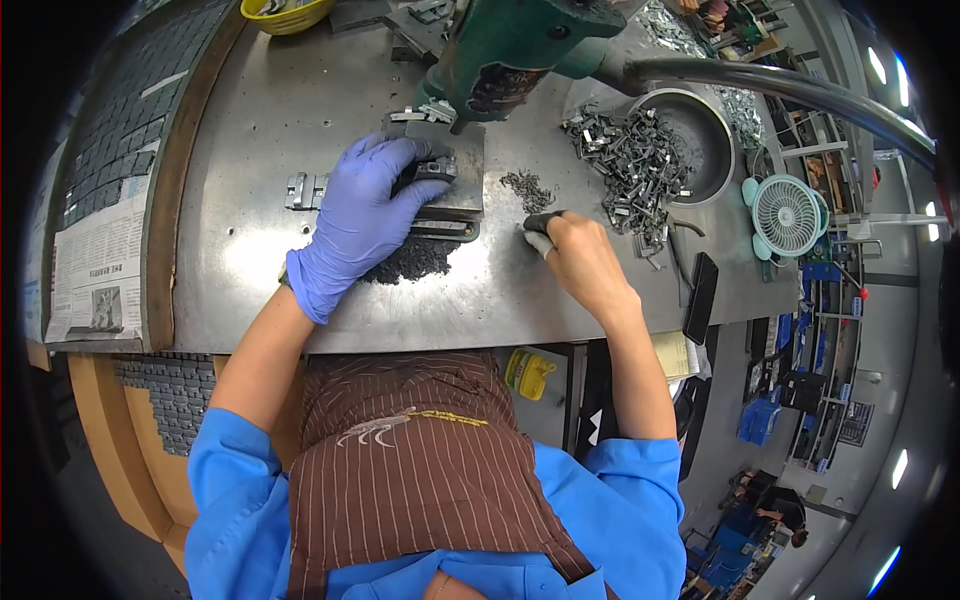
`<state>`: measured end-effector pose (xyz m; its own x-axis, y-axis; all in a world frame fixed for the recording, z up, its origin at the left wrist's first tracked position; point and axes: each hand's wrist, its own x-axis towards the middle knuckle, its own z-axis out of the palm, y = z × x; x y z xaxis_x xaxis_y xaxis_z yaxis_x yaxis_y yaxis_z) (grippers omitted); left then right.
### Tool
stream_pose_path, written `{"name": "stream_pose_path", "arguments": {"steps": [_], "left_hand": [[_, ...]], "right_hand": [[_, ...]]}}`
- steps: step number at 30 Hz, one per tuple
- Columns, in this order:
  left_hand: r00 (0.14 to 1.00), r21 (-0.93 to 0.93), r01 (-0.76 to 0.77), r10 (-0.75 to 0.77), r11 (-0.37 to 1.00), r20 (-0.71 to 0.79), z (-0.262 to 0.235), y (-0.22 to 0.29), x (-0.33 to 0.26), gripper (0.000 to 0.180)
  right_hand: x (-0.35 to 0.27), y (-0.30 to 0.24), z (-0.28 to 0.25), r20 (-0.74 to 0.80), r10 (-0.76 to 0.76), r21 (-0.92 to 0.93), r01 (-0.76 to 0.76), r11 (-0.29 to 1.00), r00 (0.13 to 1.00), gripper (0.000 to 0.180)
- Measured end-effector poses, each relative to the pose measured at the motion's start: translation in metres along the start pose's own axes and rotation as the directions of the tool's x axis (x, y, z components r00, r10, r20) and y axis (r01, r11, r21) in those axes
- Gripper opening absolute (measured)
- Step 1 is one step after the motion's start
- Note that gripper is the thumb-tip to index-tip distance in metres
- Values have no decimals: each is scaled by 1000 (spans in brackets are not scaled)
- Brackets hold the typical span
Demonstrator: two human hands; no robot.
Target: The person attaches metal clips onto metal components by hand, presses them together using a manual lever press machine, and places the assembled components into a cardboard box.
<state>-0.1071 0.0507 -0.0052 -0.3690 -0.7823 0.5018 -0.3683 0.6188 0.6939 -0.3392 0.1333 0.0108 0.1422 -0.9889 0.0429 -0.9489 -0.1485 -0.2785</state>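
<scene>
Steel bench (300, 110), metal clips (628, 160), fan (786, 216)

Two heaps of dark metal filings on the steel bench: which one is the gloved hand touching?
The larger heap of dark filings, under the blue-gloved left hand. The smaller heap lies apart, just beyond the bare right hand.

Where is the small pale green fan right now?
In the head view, the fan stands at the bench's right edge, right of the metal bowl, beyond the right hand.

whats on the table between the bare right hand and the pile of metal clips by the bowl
In the head view, only bare steel table separates the right hand from the metal clips. A small heap of dark filings lies just off that line, toward the press.
</scene>
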Motion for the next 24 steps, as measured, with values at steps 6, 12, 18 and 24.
{"name": "stream_pose_path", "arguments": {"steps": [6, 12, 18, 24], "left_hand": [[1000, -5, -2, 2, 1000, 2, 2, -4, 4, 28], [998, -69, -46, 43, 997, -44, -2, -1, 4, 24], [987, -9, -103, 101, 995, -123, 10, -9, -8, 29], [987, -33, -142, 139, 989, -85, 9, 1, -5, 31]], "right_hand": [[13, 1, 0, 6, 18, -36, -18, 999, 1000, 19], [-2, 16, 41, -253, -140, -55, 130, 990, 957, 8], [-14, 3, 44, -185, -116, -220, 74, 973, 976, 13], [-18, 17, 40, -237, -51, 62, 68, 996, 970, 11]]}}
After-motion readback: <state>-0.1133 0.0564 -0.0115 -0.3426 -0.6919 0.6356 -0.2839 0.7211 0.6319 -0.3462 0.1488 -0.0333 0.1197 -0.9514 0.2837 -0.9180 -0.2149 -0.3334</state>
